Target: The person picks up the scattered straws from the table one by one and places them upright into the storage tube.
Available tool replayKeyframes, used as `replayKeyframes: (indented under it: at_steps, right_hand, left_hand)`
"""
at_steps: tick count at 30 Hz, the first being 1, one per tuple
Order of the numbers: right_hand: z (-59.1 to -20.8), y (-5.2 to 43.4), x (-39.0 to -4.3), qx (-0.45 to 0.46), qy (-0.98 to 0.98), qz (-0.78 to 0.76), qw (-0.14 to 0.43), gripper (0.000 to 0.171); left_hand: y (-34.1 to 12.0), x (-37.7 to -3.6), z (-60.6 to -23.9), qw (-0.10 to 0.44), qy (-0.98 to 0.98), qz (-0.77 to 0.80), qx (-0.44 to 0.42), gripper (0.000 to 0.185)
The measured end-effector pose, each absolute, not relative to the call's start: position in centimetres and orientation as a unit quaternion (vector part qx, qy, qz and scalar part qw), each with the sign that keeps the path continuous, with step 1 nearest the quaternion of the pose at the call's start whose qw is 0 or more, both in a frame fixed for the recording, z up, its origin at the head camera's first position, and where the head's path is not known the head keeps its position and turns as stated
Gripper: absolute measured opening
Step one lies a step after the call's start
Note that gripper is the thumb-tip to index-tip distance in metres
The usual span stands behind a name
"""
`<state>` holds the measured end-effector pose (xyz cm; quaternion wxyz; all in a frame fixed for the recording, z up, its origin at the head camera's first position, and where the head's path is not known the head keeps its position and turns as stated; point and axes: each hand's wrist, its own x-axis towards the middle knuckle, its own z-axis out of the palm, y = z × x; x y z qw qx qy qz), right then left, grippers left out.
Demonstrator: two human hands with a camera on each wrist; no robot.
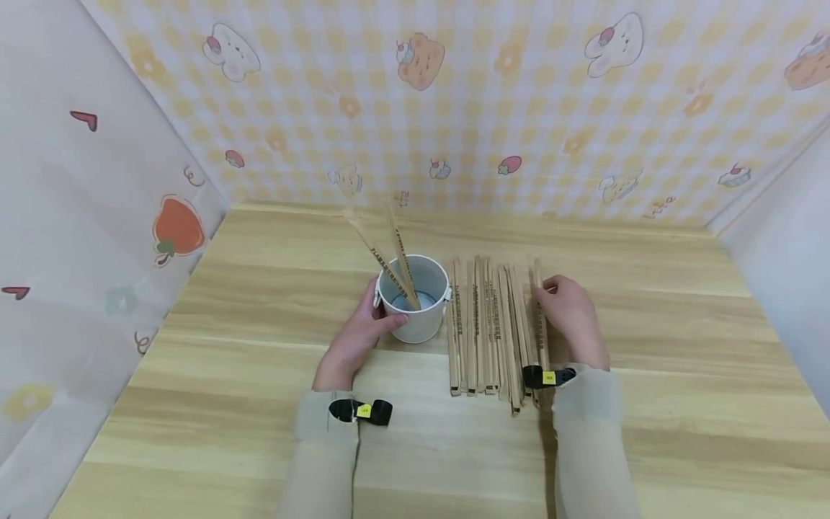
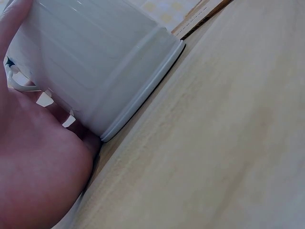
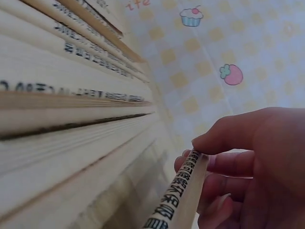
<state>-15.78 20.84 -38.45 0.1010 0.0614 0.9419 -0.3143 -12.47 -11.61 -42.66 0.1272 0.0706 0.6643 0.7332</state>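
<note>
Wooden stick (image 3: 183,191) between right fingers (image 3: 224,136)

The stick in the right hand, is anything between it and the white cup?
Yes. The row of other sticks lies on the table between the held stick and the cup, so the right hand would likely lift over them.

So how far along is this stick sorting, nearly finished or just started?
Barely started, it seems. Two wooden sticks already stand in the white cup, which the left hand holds steady. The right hand is pinching one stick at the right edge of the row of sticks lying on the table. That row, well over a dozen, looks like what is left.
</note>
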Motion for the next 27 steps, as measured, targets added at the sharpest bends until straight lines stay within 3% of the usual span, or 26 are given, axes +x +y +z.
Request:
replayKeyframes:
  at_steps: [8,18,27]
  right_hand:
    - [-36.9,20.7,-14.7,0.072,0.944,-0.319,0.037,0.039]
    - [-33.1,19.4,-14.0,0.05,0.933,-0.341,-0.101,0.038]
    - [-29.3,17.4,-12.7,-0.027,0.894,-0.363,-0.261,0.025]
  left_hand:
    - [-11.7,-11.4,-43.0,0.138,0.663,0.733,0.062,0.083]
    - [-11.6,-11.6,-43.0,0.132,0.65,0.745,0.076,0.082]
    - [-11.6,-11.9,-42.4,0.126,0.653,0.743,0.077,0.082]
